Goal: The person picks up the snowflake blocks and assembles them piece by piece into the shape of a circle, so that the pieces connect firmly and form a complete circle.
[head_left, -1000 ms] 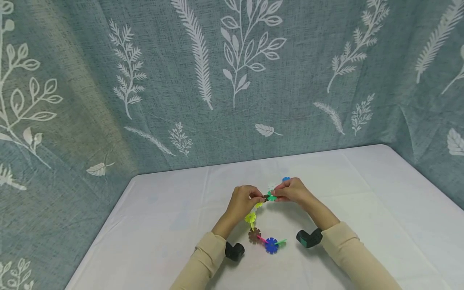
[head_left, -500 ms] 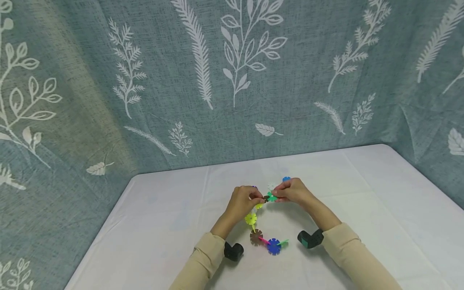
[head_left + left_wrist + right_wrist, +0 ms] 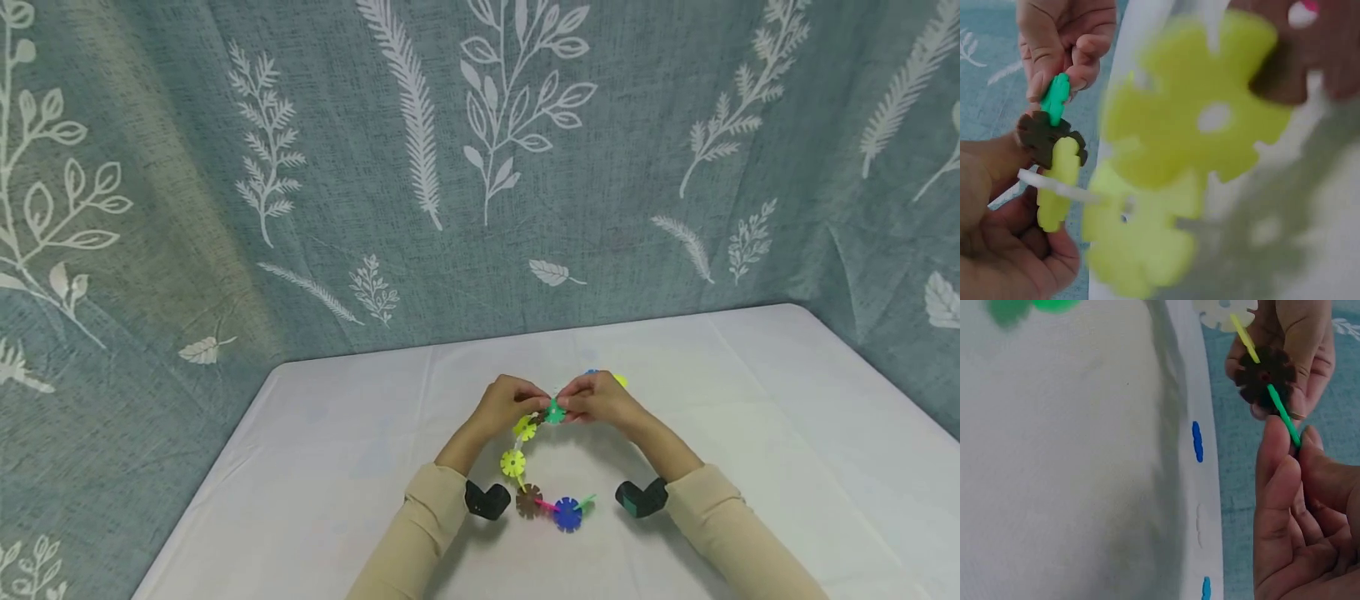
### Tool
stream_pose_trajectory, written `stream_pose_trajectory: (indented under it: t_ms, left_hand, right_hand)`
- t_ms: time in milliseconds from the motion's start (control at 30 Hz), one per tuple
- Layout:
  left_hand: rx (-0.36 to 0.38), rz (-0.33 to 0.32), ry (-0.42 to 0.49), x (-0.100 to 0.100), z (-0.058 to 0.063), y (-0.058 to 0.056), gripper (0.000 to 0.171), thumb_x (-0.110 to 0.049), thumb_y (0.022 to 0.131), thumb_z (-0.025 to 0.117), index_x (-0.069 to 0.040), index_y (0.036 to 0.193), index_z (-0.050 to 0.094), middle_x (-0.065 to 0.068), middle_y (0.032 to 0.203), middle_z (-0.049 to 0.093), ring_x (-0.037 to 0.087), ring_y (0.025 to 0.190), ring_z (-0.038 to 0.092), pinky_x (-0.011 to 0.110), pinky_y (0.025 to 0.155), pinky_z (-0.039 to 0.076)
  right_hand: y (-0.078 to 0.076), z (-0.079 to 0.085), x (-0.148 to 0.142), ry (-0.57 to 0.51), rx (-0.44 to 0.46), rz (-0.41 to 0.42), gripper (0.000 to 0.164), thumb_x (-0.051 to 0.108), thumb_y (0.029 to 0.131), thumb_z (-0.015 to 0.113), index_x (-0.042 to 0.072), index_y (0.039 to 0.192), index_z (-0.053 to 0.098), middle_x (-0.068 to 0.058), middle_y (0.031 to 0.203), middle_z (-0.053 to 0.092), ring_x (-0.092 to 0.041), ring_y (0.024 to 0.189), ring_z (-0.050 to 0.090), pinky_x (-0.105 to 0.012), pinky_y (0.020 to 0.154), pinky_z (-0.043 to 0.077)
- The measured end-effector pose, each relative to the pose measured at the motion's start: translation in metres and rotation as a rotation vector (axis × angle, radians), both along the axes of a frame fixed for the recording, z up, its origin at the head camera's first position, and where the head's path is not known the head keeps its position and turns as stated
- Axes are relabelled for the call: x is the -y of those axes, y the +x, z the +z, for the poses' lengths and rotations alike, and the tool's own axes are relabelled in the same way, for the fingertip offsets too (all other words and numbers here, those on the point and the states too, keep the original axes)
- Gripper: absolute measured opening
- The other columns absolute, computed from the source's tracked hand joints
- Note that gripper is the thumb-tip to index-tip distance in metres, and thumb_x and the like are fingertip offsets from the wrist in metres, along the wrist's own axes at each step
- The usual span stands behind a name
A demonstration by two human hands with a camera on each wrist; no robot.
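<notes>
My left hand (image 3: 504, 407) pinches a dark brown notched disc (image 3: 1264, 378), part of a chain of flower-shaped interlocking discs. My right hand (image 3: 602, 400) pinches a green disc (image 3: 554, 412), whose edge meets the brown disc; how deep the slots sit is unclear. From the brown disc the chain curves toward me through a yellow disc (image 3: 526, 428), a white disc seen edge-on (image 3: 1060, 186), another yellow disc (image 3: 513, 462), a second brown disc (image 3: 529, 501), a pink disc (image 3: 548, 506), a blue disc (image 3: 567, 515) and a light green disc (image 3: 587, 502).
Beyond the right hand lie a light blue disc (image 3: 592, 372) and a yellow disc (image 3: 620, 380). A dark blue disc (image 3: 1197, 442) lies on the white tablecloth (image 3: 360, 467). Black wrist cameras (image 3: 487, 501) hang under both forearms. A patterned curtain (image 3: 480, 167) stands behind the table.
Both hands have drawn slightly closer together, the green disc shifting a little left. More of the near yellow disc shows below the left hand, and a yellow disc appears beyond the right.
</notes>
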State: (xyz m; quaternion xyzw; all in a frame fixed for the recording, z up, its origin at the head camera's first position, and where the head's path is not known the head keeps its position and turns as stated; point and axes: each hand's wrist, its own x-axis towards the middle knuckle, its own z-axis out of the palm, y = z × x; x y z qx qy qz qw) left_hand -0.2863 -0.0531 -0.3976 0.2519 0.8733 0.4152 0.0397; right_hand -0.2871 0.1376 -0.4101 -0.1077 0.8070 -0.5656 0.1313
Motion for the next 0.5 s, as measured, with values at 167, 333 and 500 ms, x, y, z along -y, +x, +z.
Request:
stream_pose_trajectory:
  t_ms: [167, 333, 500]
  left_hand:
    - [0.080, 0.034, -0.035, 0.001, -0.003, 0.001, 0.016, -0.009, 0.086, 0.062, 0.005, 0.089, 0.070, 0.017, 0.082, 0.070, 0.003, 0.063, 0.053, 0.015, 0.057, 0.043]
    - [0.112, 0.135, -0.031, 0.006, -0.011, 0.005, 0.014, -0.010, 0.084, 0.065, 0.004, 0.084, 0.071, 0.015, 0.084, 0.070, 0.004, 0.062, 0.051, 0.016, 0.056, 0.042]
    - [0.165, 0.261, -0.023, 0.012, -0.016, 0.008, 0.014, -0.013, 0.081, 0.068, 0.000, 0.080, 0.072, 0.012, 0.082, 0.070, 0.007, 0.063, 0.052, 0.018, 0.056, 0.043]
  right_hand:
    - [-0.002, -0.002, -0.001, 0.051, -0.059, 0.014, 0.024, 0.014, 0.088, 0.060, -0.005, 0.102, 0.064, -0.013, 0.085, 0.071, -0.014, 0.069, 0.068, -0.026, 0.058, 0.049]
    - [-0.015, -0.009, -0.022, 0.208, -0.134, -0.203, 0.027, 0.012, 0.087, 0.060, -0.003, 0.109, 0.064, -0.021, 0.102, 0.065, -0.014, 0.070, 0.063, -0.024, 0.058, 0.047]
    - [-0.024, -0.016, -0.043, 0.408, -0.098, -0.338, 0.031, 0.011, 0.086, 0.061, 0.000, 0.115, 0.062, -0.022, 0.107, 0.060, -0.023, 0.085, 0.052, -0.028, 0.066, 0.043]
